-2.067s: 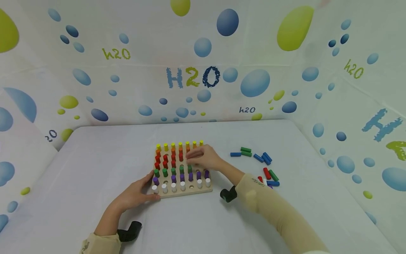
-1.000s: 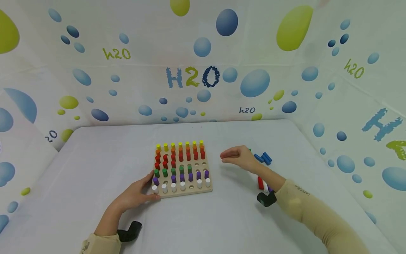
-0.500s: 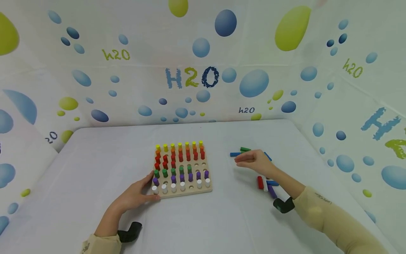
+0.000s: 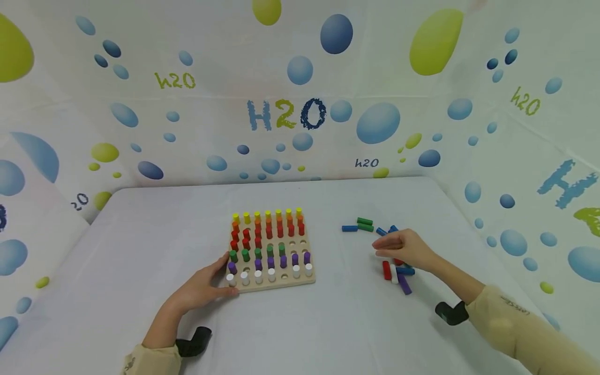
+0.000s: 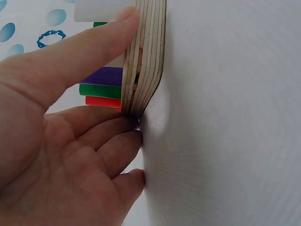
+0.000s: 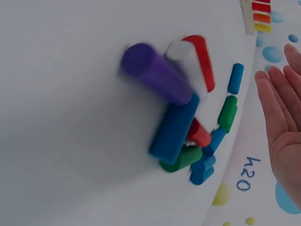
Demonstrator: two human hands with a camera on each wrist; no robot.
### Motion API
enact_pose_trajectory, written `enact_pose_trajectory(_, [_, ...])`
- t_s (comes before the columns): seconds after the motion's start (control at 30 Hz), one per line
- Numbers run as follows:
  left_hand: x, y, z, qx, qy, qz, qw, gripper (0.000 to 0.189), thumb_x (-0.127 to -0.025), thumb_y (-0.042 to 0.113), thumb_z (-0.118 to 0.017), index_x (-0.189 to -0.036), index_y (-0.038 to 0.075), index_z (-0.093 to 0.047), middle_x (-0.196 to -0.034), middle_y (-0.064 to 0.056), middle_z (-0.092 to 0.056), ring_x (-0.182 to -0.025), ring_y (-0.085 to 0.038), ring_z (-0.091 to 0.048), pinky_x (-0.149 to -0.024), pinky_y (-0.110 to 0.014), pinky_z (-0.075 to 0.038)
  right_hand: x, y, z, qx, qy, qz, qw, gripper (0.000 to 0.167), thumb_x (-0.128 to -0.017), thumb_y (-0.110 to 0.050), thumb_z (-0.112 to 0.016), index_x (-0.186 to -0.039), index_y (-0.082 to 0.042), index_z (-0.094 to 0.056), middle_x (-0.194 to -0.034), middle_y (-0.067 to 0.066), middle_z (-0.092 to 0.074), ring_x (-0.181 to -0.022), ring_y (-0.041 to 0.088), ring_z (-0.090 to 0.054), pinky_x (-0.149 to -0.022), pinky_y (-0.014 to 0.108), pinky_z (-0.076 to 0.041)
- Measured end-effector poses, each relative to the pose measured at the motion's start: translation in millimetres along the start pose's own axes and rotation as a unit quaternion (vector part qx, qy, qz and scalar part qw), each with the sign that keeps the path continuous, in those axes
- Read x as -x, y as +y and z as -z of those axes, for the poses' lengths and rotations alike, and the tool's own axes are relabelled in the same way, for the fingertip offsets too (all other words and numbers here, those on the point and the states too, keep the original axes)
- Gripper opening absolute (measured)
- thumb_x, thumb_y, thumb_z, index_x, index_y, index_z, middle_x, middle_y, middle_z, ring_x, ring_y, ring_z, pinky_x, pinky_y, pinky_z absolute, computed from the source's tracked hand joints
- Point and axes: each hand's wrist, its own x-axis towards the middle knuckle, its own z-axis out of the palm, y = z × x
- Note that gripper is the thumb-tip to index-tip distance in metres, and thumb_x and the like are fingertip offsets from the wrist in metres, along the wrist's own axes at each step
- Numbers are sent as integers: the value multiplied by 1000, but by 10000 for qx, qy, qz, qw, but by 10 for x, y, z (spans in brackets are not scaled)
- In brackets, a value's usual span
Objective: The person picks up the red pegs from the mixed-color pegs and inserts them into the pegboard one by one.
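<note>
A wooden pegboard [image 4: 276, 286] stands upright pegs in rows of yellow, orange, red, green, purple and white, with some bare holes. My left hand [image 4: 199, 286] holds its near left corner, thumb on the front edge and fingers at the left side; the left wrist view shows the thumb against the layered edge [image 5: 150, 47]. My right hand [image 4: 408, 249] hovers over loose pegs with nothing visible in its fingers. Below it lie a purple peg [image 4: 404, 284], a white peg [image 4: 394, 274], a red peg [image 4: 386, 270] and a blue peg [image 4: 405, 271]. A green peg [image 6: 181, 158] shows in the right wrist view.
Farther back lie a blue peg [image 4: 349, 228] and two green pegs [image 4: 365, 221]; more blue pegs [image 4: 382, 231] are partly behind the right hand. A white cloth [image 4: 140, 234] covers the table. A patterned curtain [image 4: 211, 135] hangs behind and at the sides.
My right hand has left the pegboard's right side and moved right to the loose pegs. More red pegs now show standing on the board's right. The left hand stays at the corner.
</note>
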Motion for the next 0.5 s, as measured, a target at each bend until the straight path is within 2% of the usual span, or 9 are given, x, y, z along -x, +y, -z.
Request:
enact_pose_trajectory(0.17, [7,14,-6,0,-22,-20,10000,102,-72,41,-75,-145,-1,-16,-146,-24,-20,-134,-41,-15,-104,-58,-18,124,50,39,353,-242,76,9991,29,-84,-12,-66,-105,7,-64,-101,20,-66,-87,19,-66,-71,24,-54])
enact_pose_trajectory(0.27, [16,23,-5,-14,-13,-14,10000,102,-72,41,-75,-145,-1,-17,-146,-24,-21,-134,-41,-15,-104,-58,-18,175,45,32,999,-357,344,9938,27,-81,-13,-69,-102,4,-67,-96,15,-68,-82,18,-65,-69,24,-54])
enact_pose_trajectory(0.37, [18,27,-2,-24,-4,-4,10000,102,-72,41,-75,-145,0,-17,-146,-24,-21,-134,-41,-15,-104,-58,-18,207,21,13,1852,-499,638,9794,28,-77,-18,-73,-99,0,-70,-90,6,-69,-75,16,-61,-64,22,-53])
enact_pose_trajectory(0.5, [20,33,3,-27,-6,3,10000,102,-72,40,-75,-145,0,-16,-146,-24,-21,-134,-41,-16,-104,-58,-18,222,-10,-21,2720,-792,936,9545,31,-74,-21,-76,-98,-3,-71,-90,3,-70,-75,13,-59,-64,22,-52])
